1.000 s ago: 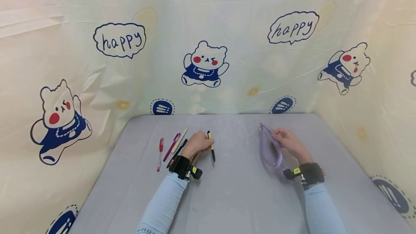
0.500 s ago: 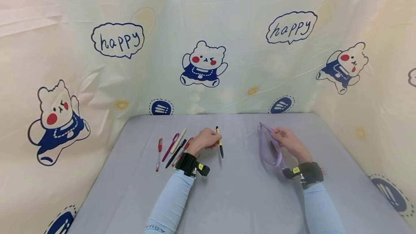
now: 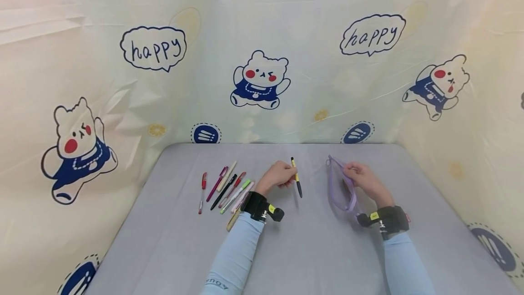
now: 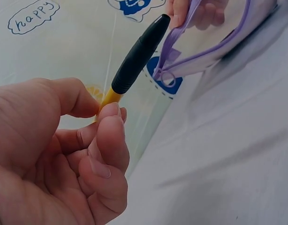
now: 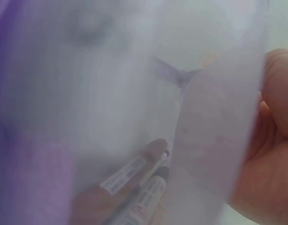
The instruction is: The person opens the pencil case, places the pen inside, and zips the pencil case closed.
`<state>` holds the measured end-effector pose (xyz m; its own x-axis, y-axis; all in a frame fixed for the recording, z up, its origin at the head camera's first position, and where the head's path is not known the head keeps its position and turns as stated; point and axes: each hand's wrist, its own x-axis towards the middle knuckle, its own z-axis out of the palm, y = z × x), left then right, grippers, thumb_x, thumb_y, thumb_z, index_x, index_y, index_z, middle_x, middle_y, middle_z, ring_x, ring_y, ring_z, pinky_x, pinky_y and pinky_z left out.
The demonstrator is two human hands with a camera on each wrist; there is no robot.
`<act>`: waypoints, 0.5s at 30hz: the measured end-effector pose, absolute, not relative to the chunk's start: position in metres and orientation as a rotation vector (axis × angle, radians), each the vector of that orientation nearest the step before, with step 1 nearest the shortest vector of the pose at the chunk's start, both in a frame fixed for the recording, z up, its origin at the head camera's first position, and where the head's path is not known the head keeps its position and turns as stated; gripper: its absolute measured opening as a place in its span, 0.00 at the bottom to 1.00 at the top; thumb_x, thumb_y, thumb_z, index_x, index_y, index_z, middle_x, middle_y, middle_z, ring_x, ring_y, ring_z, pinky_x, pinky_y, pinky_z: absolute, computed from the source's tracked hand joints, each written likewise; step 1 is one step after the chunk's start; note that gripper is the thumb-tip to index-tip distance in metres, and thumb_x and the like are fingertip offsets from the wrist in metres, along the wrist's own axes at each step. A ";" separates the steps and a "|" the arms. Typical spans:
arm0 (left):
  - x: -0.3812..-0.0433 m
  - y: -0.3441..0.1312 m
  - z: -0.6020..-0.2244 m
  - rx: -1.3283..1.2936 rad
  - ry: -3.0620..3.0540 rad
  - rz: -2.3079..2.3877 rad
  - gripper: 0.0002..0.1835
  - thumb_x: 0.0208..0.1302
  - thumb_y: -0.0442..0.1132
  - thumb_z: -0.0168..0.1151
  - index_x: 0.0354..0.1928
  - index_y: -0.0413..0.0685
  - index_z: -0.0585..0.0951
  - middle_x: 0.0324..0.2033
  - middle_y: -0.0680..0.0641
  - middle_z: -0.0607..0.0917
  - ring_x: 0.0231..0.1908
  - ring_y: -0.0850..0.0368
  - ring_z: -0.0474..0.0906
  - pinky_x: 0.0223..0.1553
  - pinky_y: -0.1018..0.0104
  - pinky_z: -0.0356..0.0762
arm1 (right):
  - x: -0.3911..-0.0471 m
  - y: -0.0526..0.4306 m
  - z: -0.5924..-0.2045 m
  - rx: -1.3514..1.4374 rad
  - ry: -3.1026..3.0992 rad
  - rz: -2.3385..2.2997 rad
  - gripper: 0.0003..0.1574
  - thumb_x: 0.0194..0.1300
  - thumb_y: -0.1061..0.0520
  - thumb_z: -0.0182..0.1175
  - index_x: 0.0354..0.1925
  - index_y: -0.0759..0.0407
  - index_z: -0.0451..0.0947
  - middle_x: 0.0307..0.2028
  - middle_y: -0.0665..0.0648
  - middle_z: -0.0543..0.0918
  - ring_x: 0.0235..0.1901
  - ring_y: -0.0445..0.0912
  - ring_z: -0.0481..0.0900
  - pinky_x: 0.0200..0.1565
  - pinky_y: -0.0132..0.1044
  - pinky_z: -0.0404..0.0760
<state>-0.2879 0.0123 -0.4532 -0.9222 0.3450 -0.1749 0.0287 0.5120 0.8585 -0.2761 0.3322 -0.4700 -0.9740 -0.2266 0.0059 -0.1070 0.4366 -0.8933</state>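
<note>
**Left hand [image 3: 279, 176] holds pen [image 3: 297, 181] near pouch [image 3: 351, 200]**

We see the left arm stretched forward, thumb and fingertips pinching the yellow-and-black pen, left of the purple-edged pouch. The right hand [image 3: 365, 181] grips the pouch's edge. Only the right-wrist view shows us labelled markers [image 5: 143, 196] through its cloudy wall; only the head view shows us loose pens [image 3: 224, 192] on the table [image 3: 319, 249].

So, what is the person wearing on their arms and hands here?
The left sleeve and right sleeve are light blue, the left one with partly readable dark lettering. A black strap circles each wrist, carrying a small black device with a yellow label; the right one also shows a red tag. The left hand and right hand are ungloved.
</note>
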 end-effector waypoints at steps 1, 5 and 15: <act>-0.288 0.014 -0.454 0.308 2.431 1.381 0.19 0.69 0.44 0.51 0.25 0.40 0.82 0.15 0.53 0.78 0.16 0.61 0.69 0.19 0.70 0.67 | -0.275 0.331 -0.469 -0.301 2.561 -1.580 0.18 0.74 0.57 0.52 0.49 0.74 0.71 0.40 0.63 0.78 0.35 0.38 0.76 0.38 0.35 0.80; -0.287 0.023 -0.453 0.299 2.414 1.390 0.19 0.69 0.44 0.51 0.25 0.42 0.82 0.16 0.53 0.78 0.17 0.60 0.69 0.20 0.70 0.67 | -0.265 0.324 -0.453 -0.316 2.560 -1.564 0.18 0.74 0.59 0.52 0.49 0.77 0.70 0.41 0.67 0.78 0.35 0.39 0.76 0.38 0.35 0.80; -0.288 0.055 -0.456 0.360 2.356 1.421 0.18 0.69 0.44 0.52 0.24 0.44 0.83 0.16 0.53 0.79 0.18 0.60 0.72 0.19 0.71 0.67 | -0.273 0.327 -0.464 -0.306 2.560 -1.557 0.20 0.74 0.57 0.52 0.50 0.76 0.70 0.35 0.55 0.77 0.32 0.37 0.75 0.35 0.33 0.79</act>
<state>-0.2877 0.0548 -0.4555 -0.9011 0.3964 -0.1757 0.0295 0.4603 0.8872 -0.2725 0.3266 -0.4635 -0.9710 -0.2390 -0.0052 -0.1053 0.4470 -0.8883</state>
